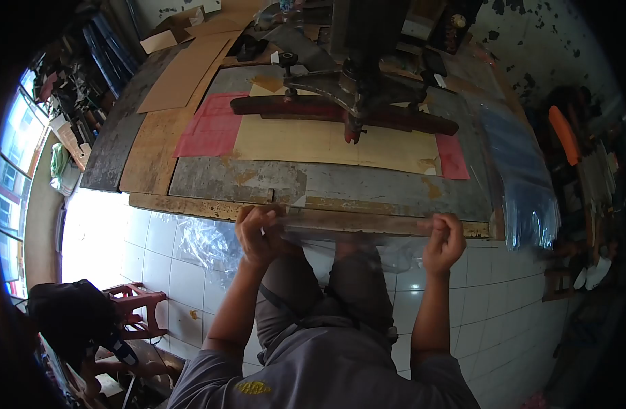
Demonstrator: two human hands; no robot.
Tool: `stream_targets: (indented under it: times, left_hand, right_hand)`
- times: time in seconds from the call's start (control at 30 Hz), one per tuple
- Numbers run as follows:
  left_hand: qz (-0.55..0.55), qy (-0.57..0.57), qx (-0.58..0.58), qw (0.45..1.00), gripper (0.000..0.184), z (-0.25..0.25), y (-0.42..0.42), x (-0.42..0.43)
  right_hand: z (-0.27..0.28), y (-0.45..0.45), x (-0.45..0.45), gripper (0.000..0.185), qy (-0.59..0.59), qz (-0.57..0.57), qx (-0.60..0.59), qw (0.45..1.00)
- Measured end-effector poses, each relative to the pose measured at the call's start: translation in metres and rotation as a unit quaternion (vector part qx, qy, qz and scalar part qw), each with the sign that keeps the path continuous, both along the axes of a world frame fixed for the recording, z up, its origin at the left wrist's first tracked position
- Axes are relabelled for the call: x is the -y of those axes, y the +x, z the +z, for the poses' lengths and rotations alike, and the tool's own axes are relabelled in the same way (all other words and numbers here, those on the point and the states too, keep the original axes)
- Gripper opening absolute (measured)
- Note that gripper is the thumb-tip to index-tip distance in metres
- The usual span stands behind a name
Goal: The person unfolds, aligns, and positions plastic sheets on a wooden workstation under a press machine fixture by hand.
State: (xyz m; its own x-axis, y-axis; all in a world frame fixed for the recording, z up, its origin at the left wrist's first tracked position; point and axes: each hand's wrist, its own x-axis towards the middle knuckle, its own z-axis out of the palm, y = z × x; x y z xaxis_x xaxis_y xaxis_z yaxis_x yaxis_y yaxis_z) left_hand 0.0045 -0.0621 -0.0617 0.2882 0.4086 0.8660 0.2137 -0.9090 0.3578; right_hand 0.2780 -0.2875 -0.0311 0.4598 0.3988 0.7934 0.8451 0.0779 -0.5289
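Between my two hands stretches a strip of clear plastic sheet (357,225), blurred by motion, at the front edge of the worktable. My left hand (258,233) grips its left end with curled fingers. At the other end my right hand (444,242) pinches the sheet, thumb against fingers. Beyond them, a machine press with a long dark red bar (286,107) stands over a cream-coloured board (313,149). Pink sheets (207,126) show at the left and right ends of that board.
Clear plastic sheets (517,170) hang over the table's right side. Cardboard (183,75) lies at the back left. Crumpled clear plastic (207,242) is below the table edge (183,204). A red stool (139,310) and a black bag (74,324) are at lower left.
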Motion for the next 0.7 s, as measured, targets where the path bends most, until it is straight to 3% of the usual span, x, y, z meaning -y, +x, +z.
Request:
stream_targets:
  times: [0.07,0.13,0.3,0.6,0.7]
  left_hand:
    - [-0.022,-0.139,0.03,0.99,0.007,0.002,-0.008,0.005]
    - [-0.062,-0.224,0.043,0.972,0.006,0.042,-0.007,0.009]
    - [-0.136,-0.451,0.09,0.878,0.011,0.094,-0.007,0.004]
    - [-0.111,-0.462,0.119,0.872,0.019,0.103,-0.007,-0.002]
    - [-0.103,-0.418,0.115,0.895,0.021,0.096,-0.001,-0.008]
  right_hand:
    - [0.032,-0.007,0.004,0.016,-0.038,0.025,-0.116,0.992]
    - [0.062,-0.015,0.005,0.02,-0.06,0.049,-0.234,0.969]
    - [0.091,-0.018,-0.003,0.022,-0.043,0.081,-0.28,0.956]
    - [0.1,-0.019,-0.015,0.021,-0.034,0.083,-0.277,0.957]
    - [0.094,-0.013,-0.021,0.02,-0.043,0.072,-0.28,0.956]
